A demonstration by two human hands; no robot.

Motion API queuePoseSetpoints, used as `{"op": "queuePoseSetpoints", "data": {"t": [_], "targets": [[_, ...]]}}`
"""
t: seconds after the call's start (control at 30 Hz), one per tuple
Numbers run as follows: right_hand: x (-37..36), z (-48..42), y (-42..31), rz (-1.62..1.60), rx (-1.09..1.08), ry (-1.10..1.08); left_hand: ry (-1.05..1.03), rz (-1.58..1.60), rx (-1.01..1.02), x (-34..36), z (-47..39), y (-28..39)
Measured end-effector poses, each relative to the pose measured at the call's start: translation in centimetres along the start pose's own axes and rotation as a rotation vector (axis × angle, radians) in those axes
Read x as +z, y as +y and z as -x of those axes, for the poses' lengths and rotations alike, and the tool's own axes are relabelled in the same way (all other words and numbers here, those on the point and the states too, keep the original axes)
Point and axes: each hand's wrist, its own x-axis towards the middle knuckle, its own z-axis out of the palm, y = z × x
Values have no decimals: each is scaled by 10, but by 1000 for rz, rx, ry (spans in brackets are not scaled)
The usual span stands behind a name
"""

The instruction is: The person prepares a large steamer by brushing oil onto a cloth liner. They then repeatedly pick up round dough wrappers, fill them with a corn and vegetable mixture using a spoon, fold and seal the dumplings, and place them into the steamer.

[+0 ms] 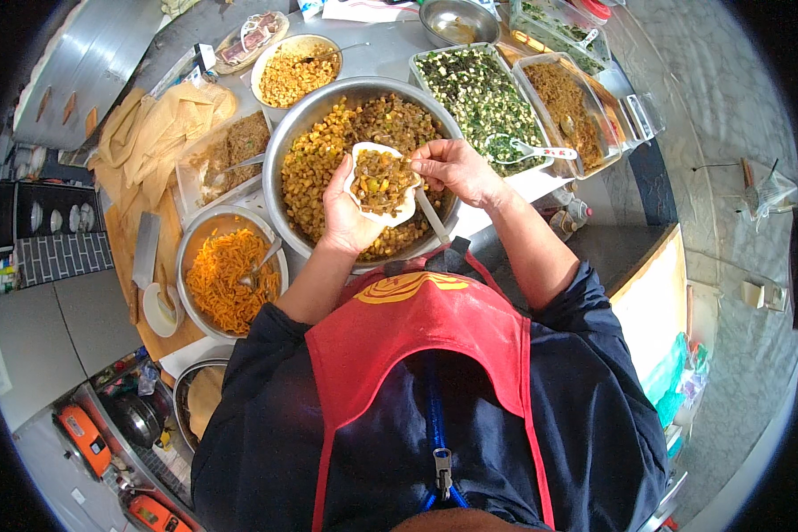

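Observation:
Cupped in my left hand (347, 211) is a pale dough wrapper (399, 216) heaped with chopped brown and yellowish filling (378, 181). The thumb and fingers of my right hand (453, 171) pinch the wrapper's right edge. Both hands are above a large steel basin (278, 219). Diced yellow-brown filling (309, 193) lies in its left part and darker chopped filling (392, 120) at the back. A utensil handle (432, 216) leans on the basin's near right rim, its other end hidden.
Left are shredded carrot in a steel bowl (282, 282), a cleaver (146, 249), a tub of brown filling (193, 193) and tan cloth (166, 123). Right are tubs of chopped greens with white cubes (462, 80) and brown shreds (562, 93). A spoon (519, 149) rests on the greens. Behind stands another bowl (258, 70).

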Motion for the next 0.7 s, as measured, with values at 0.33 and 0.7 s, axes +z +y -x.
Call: {"op": "queuePoseSetpoints", "data": {"t": [0.33,0.7], "targets": [[-4,-1,-6,20,-21,21,-6,-20,-51,1,-3,0],[0,-4,-14,-1,-26,-33,-7,-69,-121,0,0,3]]}}
